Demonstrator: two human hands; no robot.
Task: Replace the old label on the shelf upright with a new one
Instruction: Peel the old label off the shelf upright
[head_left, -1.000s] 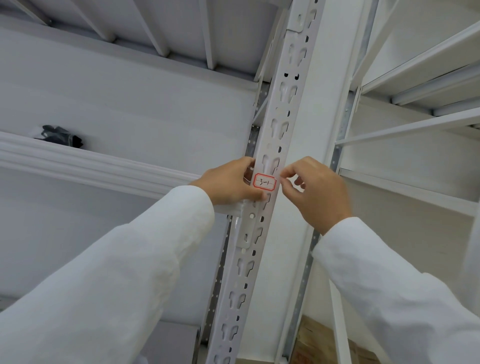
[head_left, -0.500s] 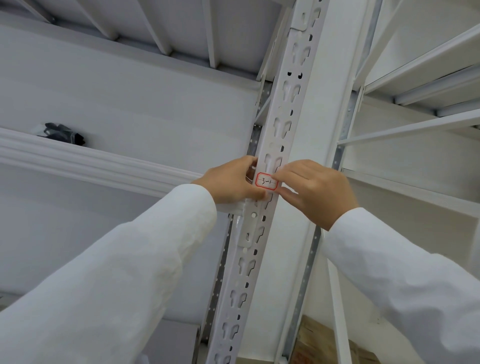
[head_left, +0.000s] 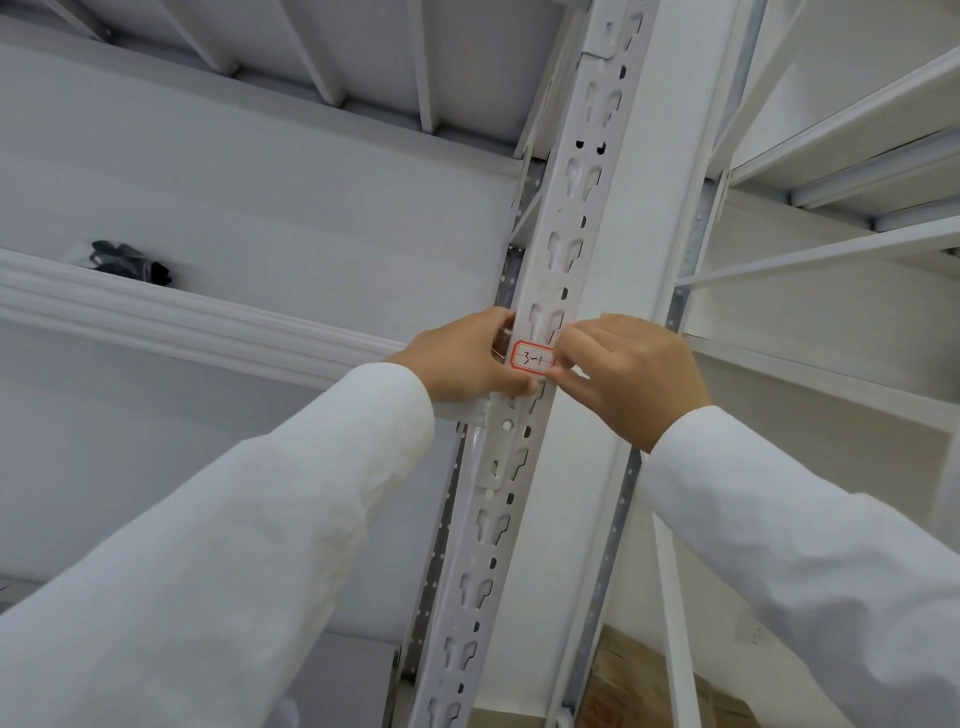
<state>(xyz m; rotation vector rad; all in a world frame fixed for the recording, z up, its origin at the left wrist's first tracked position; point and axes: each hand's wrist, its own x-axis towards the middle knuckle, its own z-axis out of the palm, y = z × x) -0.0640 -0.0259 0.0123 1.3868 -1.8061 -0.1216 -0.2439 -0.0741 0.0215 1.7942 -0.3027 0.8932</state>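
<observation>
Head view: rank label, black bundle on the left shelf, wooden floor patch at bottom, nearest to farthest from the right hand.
1. Label: on the upright, touching the right hand's fingertips.
2. Wooden floor patch: below the hand, bottom of the picture.
3. Black bundle: far left, on the shelf beyond the left hand.

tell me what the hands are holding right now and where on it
The right hand pinches the right end of the red-bordered label on the shelf upright. The left hand grips the upright at the label's left edge.
</observation>
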